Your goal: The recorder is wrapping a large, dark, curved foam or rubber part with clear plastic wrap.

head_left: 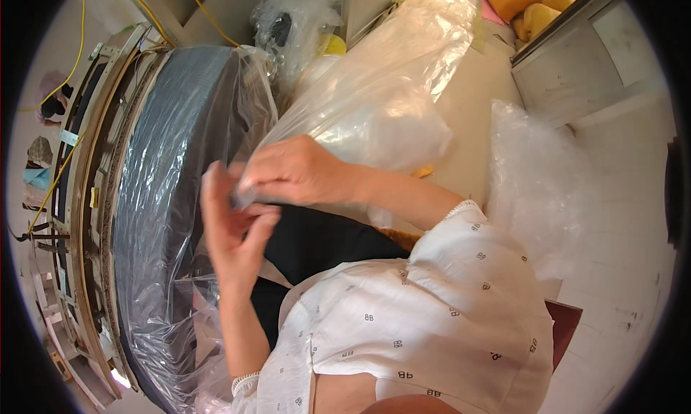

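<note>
Thin clear plastic film [374,97] stretches from the upper right down to my hands, drawn into a narrow gathered end. My right hand [295,171] is closed on that gathered end, knuckles up. Just left of it and slightly lower, my left hand [234,230] has its thumb and fingers apart. It is a little blurred, beside the end of the film, and I cannot make out whether it touches it. Left of both hands lies a long, dark grey, plastic-covered bundle [162,176], glossy and wrinkled along its length.
A curved-looking metal and wood machine frame [93,198] runs along the left side, with a yellow cord [68,158] hanging there. More crumpled clear plastic [536,191] lies at the right. Yellow-orange bundles [536,7] sit at the upper right, near a pale cabinet [590,57].
</note>
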Motion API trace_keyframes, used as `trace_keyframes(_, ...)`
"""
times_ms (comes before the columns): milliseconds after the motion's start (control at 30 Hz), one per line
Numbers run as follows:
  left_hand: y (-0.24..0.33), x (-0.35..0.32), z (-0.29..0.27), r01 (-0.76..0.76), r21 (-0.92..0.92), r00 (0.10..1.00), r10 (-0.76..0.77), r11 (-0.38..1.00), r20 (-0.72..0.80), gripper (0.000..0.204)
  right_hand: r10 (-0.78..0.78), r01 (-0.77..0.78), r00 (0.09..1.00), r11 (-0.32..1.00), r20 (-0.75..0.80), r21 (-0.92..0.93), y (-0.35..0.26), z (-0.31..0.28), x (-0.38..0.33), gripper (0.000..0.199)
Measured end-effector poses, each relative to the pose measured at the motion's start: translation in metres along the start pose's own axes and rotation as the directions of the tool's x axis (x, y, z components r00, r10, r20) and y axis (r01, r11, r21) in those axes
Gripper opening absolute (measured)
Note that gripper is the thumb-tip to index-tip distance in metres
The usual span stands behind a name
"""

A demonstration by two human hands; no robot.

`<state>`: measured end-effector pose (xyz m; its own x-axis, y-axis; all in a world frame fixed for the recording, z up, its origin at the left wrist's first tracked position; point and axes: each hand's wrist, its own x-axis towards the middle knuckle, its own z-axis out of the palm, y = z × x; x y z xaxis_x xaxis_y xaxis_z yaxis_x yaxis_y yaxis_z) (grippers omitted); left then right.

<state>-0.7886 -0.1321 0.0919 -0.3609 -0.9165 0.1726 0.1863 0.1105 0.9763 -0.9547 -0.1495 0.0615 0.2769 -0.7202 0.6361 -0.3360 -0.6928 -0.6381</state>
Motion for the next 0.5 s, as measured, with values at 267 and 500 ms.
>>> trace_keyframes(267,0.026,-0.025,-0.082,-0.269,0.408,0.952,0.306,0.873,-0.029,0.026,0.24,-0.107,0.955,0.826,0.174,-0.553,0.075,-0.06,-0.011,0.032)
trace_keyframes(500,0.011,-0.04,-0.149,0.026,0.52,0.977,0.089,0.854,-0.195,0.026,-0.008,-0.084,0.922,0.972,-0.386,-0.221,-0.013,-0.072,0.054,0.02)
